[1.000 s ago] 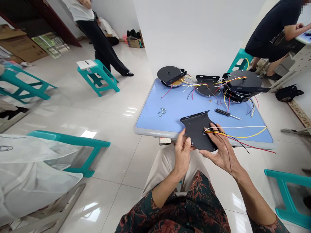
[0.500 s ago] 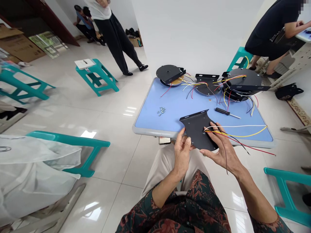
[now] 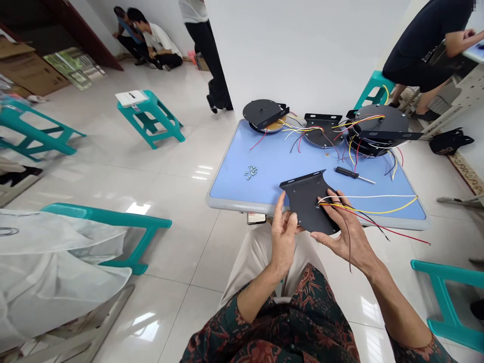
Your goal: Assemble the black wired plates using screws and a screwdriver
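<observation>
I hold a black metal bracket plate [image 3: 306, 199] over the near edge of the blue table [image 3: 272, 166]. My left hand [image 3: 283, 241] grips its left edge with the fingers closed on it. My right hand [image 3: 346, 232] supports the plate's right side, and a bundle of coloured wires [image 3: 378, 209] runs out from under its fingers onto the table. A black-handled screwdriver [image 3: 353, 175] lies just beyond the plate. A small pile of screws [image 3: 251, 173] sits to the left on the table.
Three black round motor assemblies with wires [image 3: 264, 115] [image 3: 320, 131] [image 3: 378, 128] line the table's far edge. Teal stools [image 3: 151, 116] [image 3: 446, 297] stand around. A person in black [image 3: 423, 45] bends at the far right; other people are at the back left.
My hands and the plate have hardly moved. The person in dark trousers at the back has walked rightward behind the wall, uncovering people sitting on the floor.
</observation>
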The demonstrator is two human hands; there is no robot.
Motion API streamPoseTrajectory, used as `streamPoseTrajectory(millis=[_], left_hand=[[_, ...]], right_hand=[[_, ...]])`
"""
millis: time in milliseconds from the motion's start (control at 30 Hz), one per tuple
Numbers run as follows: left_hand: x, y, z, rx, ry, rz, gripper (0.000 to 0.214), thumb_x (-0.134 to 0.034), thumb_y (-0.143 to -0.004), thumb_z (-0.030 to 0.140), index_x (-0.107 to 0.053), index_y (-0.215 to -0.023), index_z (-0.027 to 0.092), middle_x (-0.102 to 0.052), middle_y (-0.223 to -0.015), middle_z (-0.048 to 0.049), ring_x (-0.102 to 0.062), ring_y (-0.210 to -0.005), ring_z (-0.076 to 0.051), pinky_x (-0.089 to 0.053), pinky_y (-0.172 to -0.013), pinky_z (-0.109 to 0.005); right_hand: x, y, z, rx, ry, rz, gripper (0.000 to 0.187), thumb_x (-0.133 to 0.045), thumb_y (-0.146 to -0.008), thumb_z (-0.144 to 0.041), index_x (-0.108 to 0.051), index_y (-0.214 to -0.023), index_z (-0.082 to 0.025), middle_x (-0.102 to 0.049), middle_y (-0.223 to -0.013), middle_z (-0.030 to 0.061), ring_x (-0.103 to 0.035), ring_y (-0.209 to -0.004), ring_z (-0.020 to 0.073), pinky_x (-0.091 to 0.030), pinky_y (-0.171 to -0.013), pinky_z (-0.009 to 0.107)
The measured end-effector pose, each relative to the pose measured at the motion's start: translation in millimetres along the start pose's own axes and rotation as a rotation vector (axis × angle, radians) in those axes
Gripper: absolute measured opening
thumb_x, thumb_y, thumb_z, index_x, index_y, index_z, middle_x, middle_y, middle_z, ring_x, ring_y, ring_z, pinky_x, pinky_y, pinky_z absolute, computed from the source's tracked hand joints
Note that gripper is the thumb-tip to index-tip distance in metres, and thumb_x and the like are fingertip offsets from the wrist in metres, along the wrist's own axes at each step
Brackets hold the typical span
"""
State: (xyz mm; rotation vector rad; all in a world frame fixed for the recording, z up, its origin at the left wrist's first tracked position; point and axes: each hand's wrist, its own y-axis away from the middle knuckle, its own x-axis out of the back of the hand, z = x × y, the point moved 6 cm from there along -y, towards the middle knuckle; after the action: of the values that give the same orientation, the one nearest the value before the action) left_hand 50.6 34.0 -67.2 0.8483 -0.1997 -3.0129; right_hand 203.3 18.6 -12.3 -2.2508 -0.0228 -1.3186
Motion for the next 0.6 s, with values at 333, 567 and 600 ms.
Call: streamPoseTrajectory(millis=[333,567,600], left_hand=[[1.9,-0.6,-3.7,-0.031,-0.088,-0.060,0.041,-0.061,-0.093,0.049,-0.069,-0.123,0.022,-0.064,-0.127,-0.0080,-0.064,-0.103,-0.020,-0.058,-0.078,-0.025],[2.8,-2.4,0.0,-0.040,-0.125,-0.094,0.032,-0.059,-0.094,0.047,-0.068,-0.111,0.021,-0.063,-0.117,-0.0064,-0.062,-0.095,-0.017,-0.056,-0.077,-0.024],[3.0,-2.6,0.7,-0.036,-0.141,-0.095,0.032,-0.059,-0.094,0.047,-0.068,-0.110,0.021,-0.063,-0.117,-0.0065,-0.062,-0.095,-0.017,-0.056,-0.076,-0.023]], right_hand=[[-1.0,0.3,2.4,-0.005,-0.013,-0.019,0.075,-0.068,-0.086,-0.056,-0.050,-0.147,-0.017,-0.043,-0.156,0.0201,-0.021,-0.153,0.0403,-0.035,-0.116,0.064],[-5.1,3.7,6.8,-0.012,-0.003,-0.035,0.079,-0.068,-0.085,-0.058,-0.045,-0.151,-0.019,-0.037,-0.160,0.0181,-0.021,-0.153,0.0409,-0.037,-0.114,0.064],[-5.4,4.1,7.2,-0.012,0.000,-0.036,0.080,-0.068,-0.085,-0.058,-0.044,-0.151,-0.020,-0.036,-0.161,0.0180,-0.021,-0.152,0.0410,-0.037,-0.114,0.064]])
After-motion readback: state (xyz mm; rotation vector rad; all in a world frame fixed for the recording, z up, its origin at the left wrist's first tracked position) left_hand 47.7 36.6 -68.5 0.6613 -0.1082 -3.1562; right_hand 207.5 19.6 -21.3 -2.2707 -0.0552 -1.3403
